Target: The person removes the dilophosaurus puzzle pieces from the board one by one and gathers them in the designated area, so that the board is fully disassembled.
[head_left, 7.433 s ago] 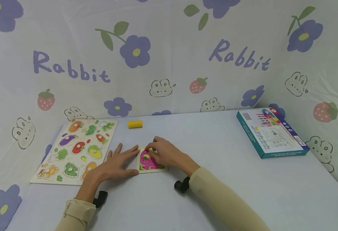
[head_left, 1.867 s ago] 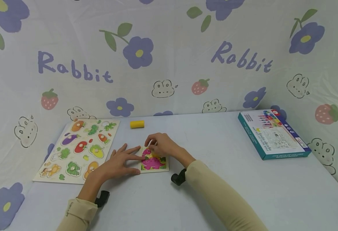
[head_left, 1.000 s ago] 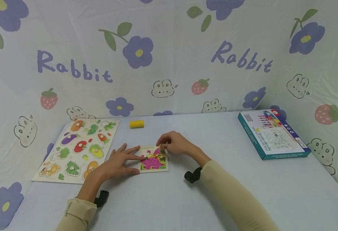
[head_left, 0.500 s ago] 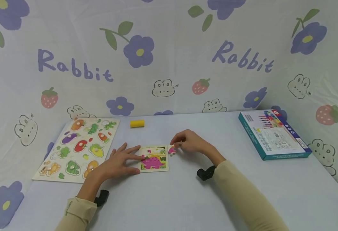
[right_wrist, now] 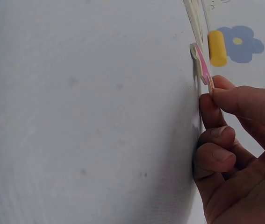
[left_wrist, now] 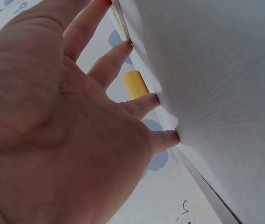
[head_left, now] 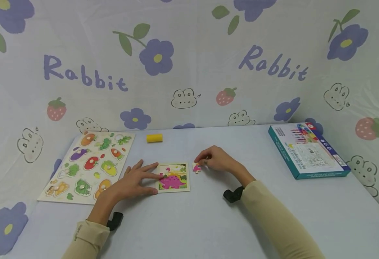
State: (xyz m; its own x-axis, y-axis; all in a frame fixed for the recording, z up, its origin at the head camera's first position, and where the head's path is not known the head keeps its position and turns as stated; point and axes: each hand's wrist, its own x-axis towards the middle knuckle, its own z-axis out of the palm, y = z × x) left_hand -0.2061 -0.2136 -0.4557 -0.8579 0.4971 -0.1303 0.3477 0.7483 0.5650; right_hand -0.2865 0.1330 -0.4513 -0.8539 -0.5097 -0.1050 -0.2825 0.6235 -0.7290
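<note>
A small jigsaw puzzle (head_left: 174, 182) with a pink dinosaur lies flat in its pale frame, mid-table in the head view. My left hand (head_left: 129, 185) is spread at its left side, the index finger on the picture and the thumb at the lower left corner. Right of the frame, my right hand (head_left: 220, 160) pinches a pink puzzle piece (head_left: 195, 167) between thumb and fingertips, low at the tabletop. The right wrist view shows that puzzle piece (right_wrist: 201, 64) tilted at the thumb. In the left wrist view, fingertips of the left hand (left_wrist: 76, 126) touch the surface.
A vegetable peg board (head_left: 92, 163) lies left, partly behind the left hand. At the back stands a yellow cylinder (head_left: 154, 138), lying on its side. A teal-edged box (head_left: 309, 151) lies far right. Patterned cloth (head_left: 189, 64) hangs behind the table.
My right hand has lifted the pink piece from the upper part of the puzzle and carried it right, past the frame. My left hand has stayed nearly still, its index finger now on the picture.
</note>
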